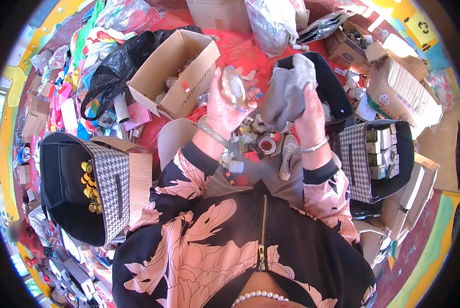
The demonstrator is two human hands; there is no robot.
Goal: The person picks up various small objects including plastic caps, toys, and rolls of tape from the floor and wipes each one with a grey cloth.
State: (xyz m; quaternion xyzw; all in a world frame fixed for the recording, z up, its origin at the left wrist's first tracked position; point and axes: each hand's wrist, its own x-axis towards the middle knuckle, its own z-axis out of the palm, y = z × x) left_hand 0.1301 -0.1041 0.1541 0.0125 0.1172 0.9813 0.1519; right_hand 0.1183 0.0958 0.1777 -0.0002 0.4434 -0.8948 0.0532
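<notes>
My left hand (220, 110) holds up a small clear glass bottle (234, 88), fingers wrapped around its lower side. My right hand (309, 115) grips a grey cloth (287, 92) bunched up just to the right of the bottle; cloth and bottle are close but I cannot tell if they touch. Both wrists wear bangles. My forearms in black-and-pink floral sleeves rise from the lower middle.
An open cardboard box (176, 72) with small items lies beyond my left hand. A houndstooth bin (104, 187) with yellow caps stands at left, another (360, 159) with small boxes at right. A tape roll (267, 144) and small bottles lie on the red floor.
</notes>
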